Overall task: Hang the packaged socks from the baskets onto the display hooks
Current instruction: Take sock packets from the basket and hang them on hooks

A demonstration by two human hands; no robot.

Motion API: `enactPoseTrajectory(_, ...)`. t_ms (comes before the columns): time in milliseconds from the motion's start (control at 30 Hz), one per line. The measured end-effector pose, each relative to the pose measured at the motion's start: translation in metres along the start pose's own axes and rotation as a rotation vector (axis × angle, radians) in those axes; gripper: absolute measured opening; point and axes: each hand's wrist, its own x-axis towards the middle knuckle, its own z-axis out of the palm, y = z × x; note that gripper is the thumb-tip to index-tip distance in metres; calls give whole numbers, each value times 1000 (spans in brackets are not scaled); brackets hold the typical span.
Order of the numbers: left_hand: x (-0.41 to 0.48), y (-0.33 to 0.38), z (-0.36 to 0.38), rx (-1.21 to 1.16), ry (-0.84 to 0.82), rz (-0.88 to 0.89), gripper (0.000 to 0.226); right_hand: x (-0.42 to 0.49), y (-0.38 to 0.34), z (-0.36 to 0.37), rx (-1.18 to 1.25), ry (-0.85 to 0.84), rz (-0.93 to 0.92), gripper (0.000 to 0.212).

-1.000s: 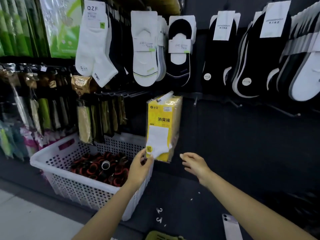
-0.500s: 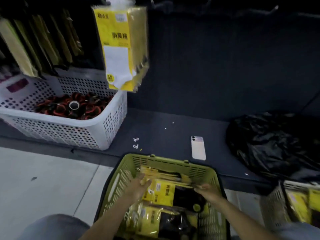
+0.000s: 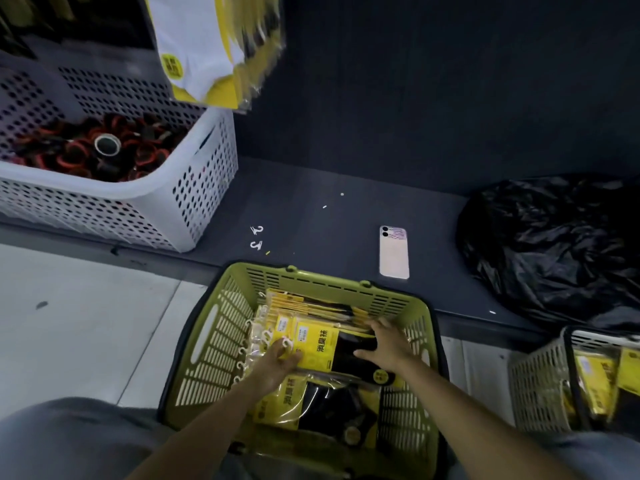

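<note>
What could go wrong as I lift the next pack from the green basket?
The white hangers crowd together by the green basket wall, so the top sock pack under the left hand and right hand may drag neighbours out. The phone just beyond the rim could get knocked.

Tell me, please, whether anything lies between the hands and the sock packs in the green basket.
Nothing visible does: the left hand and right hand lie on the top sock pack in the green basket.

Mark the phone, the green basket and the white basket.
phone (image 3: pixel 394 252), head view, middle of its back.
green basket (image 3: pixel 325 280), head view, far rim.
white basket (image 3: pixel 206 199), head view, holed wall facing the phone.
</note>
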Motion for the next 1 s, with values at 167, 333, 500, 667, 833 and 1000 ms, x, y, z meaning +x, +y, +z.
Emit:
enactPoseTrajectory(167,1,-1,6,-62,3,27,53,8,-4,8,-146,64,-53,77)
enactPoseTrajectory(333,0,-6,10,-147,-12,-10,66,5,-6,7,-108,15,-66,63)
enactPoseTrajectory(500,-10,12,6,-313,212,-70,67,-8,-11,-8,34,63,-92,50)
enactPoseTrajectory(667,-38,54,-7,-720,405,-192,105,-34,-18,-32,107,108,-166,57)
enactPoseTrajectory(833,-72,66,-9,-915,-40,-79,129,-66,-31,-61,391,133,-271,37)
enactPoseTrajectory(1000,-87,70,-9,-888,-168,166,130,-91,-46,-73,792,98,-335,35)
